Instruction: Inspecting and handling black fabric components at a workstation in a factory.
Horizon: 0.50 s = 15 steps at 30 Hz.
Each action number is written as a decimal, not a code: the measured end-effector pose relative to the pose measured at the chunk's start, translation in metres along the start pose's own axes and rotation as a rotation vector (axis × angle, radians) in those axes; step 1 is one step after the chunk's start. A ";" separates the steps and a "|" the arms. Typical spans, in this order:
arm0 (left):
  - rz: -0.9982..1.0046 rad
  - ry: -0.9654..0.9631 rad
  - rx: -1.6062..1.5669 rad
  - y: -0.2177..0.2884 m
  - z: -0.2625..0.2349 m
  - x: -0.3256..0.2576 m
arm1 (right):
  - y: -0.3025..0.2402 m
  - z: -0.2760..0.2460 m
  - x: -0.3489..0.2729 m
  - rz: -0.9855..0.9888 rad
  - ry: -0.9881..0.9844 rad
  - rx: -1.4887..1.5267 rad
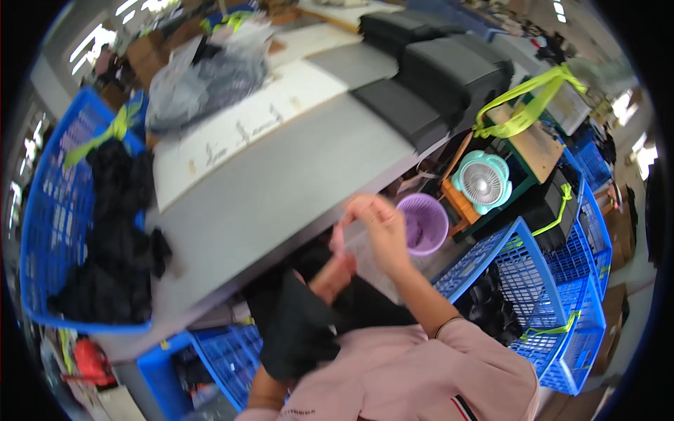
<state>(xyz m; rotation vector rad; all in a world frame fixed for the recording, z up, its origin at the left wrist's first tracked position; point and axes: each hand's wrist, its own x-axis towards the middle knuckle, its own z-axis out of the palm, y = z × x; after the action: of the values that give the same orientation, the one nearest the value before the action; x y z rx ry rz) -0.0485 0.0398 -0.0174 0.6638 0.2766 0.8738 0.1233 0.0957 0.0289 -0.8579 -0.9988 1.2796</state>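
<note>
My left hand (333,278) is low in front of my lap, beside the table's near edge. A piece of black cloth (298,326) wraps around its wrist and forearm. Motion smears the left fingers, so their grip does not show. My right hand (381,223) is raised just above and to the right, its fingers bent together in a pinch. Between the two hands is a blurred pink bit (338,242); whether it is a fingertip or a small strip I cannot make out. A purple basket (423,223) stands right beside the right hand.
The grey-topped table (281,172) carries stacked black pieces (435,77) and a clear plastic bag (203,81). A blue crate (60,210) with black cloth stands left. Rightward are a turquoise fan (483,181) on an orange stool and several blue crates (523,281).
</note>
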 end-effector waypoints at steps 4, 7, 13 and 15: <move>0.365 0.397 -0.334 0.018 -0.022 0.007 | 0.009 -0.010 -0.022 -0.130 -0.089 -0.246; 0.465 0.251 -0.635 0.030 -0.033 0.002 | 0.014 -0.005 -0.029 -0.334 -0.285 -0.505; 0.404 -0.008 -0.837 0.025 -0.037 0.003 | 0.028 0.017 -0.030 -0.548 -0.421 -0.786; 0.336 0.033 -0.683 0.014 -0.038 0.005 | 0.034 0.021 -0.027 -0.653 -0.428 -0.833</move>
<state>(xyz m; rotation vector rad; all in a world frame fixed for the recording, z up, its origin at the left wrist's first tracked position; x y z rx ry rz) -0.0726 0.0661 -0.0369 0.0548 -0.1158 1.2175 0.0909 0.0720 0.0012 -0.7567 -2.0281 0.4526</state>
